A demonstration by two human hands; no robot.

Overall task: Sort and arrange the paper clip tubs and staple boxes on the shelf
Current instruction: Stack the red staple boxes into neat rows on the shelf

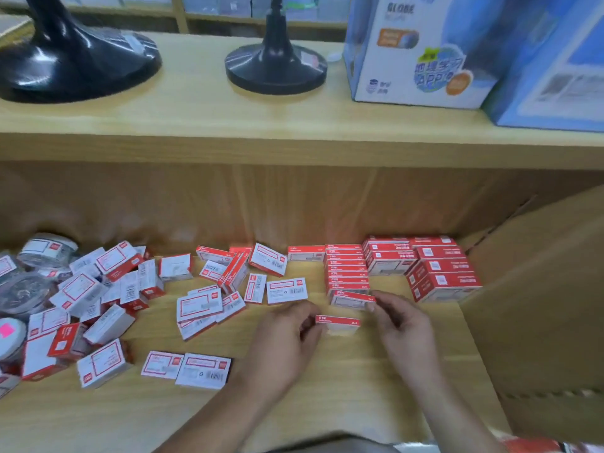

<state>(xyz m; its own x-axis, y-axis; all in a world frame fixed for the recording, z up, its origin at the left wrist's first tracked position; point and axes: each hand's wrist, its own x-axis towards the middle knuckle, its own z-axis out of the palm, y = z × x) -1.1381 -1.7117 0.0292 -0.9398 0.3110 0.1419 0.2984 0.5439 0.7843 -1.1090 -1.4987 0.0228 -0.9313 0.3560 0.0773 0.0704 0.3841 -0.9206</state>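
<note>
Head view is showing the left hand (287,335) pinching the left end of a staple box (338,323) between thumb and curled fingers. The box is lying flat on the shelf board (327,403), its red edge facing up and its right end pointing toward the right hand (403,325). That hand's thumb and forefinger are pinching the right end of a second staple box (353,298), which is sitting just behind the first and touching the front of a neat column of red boxes (346,269). Right of the column, stacked boxes (441,273) are standing beside a brown carton (539,305). Loose boxes (209,305) are lying scattered to the left, and paper clip tubs (32,276) are crowding the far left edge. Above, two black stands (276,65) and a globe box (418,50) are resting on the upper shelf (196,109).
</note>
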